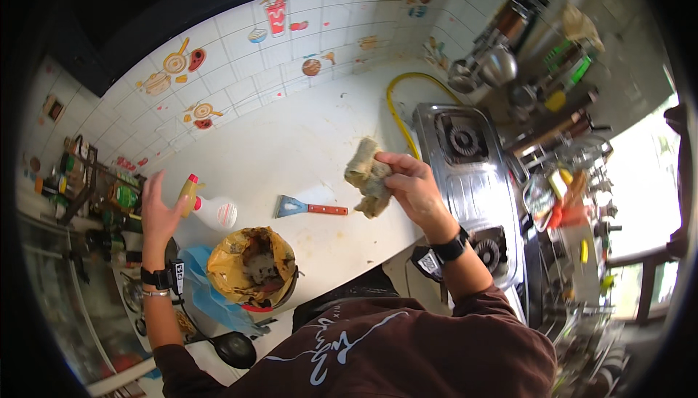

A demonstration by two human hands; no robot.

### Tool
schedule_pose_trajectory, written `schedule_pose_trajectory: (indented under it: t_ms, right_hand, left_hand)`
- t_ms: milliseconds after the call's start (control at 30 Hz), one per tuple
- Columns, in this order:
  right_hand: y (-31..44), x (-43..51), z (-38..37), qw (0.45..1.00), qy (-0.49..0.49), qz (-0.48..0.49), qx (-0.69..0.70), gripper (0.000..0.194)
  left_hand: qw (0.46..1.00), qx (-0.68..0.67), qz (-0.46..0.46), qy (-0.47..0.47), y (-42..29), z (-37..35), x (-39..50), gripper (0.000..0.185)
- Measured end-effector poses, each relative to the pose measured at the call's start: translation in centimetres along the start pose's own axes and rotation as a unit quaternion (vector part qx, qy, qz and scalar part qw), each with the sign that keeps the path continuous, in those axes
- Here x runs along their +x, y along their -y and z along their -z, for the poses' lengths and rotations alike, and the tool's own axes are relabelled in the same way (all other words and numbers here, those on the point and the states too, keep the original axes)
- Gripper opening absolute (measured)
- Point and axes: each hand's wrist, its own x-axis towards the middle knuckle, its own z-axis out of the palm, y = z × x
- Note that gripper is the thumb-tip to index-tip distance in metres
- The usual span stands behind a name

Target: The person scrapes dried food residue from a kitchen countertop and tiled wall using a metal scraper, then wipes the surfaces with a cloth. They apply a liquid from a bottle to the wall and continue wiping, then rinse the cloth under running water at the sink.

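Observation:
My right hand [411, 185] pinches a crumpled, soiled cloth [369, 177] above the white countertop [262, 152], just left of the gas stove. At the far left, my left hand [159, 210] is raised with thumb and fingers apart, beside a white spray bottle [217, 212] with a yellowish trigger head and red nozzle. Whether it touches the nozzle end cannot be told. Between my hands lies a scraper [311, 207] with a broad metal blade and a red handle. Nearer me, a bucket lined with a yellow bag [234, 267] holds dark, dirty waste.
A two-burner steel gas stove [469, 191] stands at right, with a yellow hose [391, 98] curving behind it. Ladles [463, 73] hang on the back right wall. A blue plastic bag [207, 300] and a black ladle [235, 350] lie near the bucket. Spice bottles [125, 196] stand left.

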Motion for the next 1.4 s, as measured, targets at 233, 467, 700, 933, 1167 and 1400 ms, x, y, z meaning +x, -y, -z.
schedule_pose_trajectory:
  t_ms: [233,467,700,933,1167,1400]
  right_hand:
    - [-2.0,-15.0,2.7,0.986,-0.161,0.033,-0.04,0.044]
    - [-8.2,-27.4,7.6,0.96,-0.269,0.054,-0.049,0.046]
    - [-13.9,-42.7,11.7,0.943,-0.317,0.096,0.038,0.042]
    - [-16.8,-59.6,18.3,0.868,-0.467,0.132,0.1,0.043]
    - [-18.0,-67.7,23.6,0.809,-0.553,0.177,0.09,0.043]
    - [-17.9,-69.3,29.2,0.798,-0.582,0.155,0.014,0.039]
  left_hand:
    - [0.991,-0.057,-0.118,-0.016,-5.0,6.8,1.0,0.052]
    - [0.97,-0.042,-0.239,-0.008,-14.0,10.7,-3.8,0.044]
    - [0.914,-0.107,-0.392,0.023,-29.7,5.9,-10.8,0.041]
    - [0.813,-0.197,-0.519,0.173,-47.7,-0.9,-24.4,0.04]
    - [0.683,-0.299,-0.582,0.323,-60.1,-7.0,-36.9,0.039]
    - [0.509,-0.288,-0.649,0.487,-71.7,-14.6,-47.2,0.072]
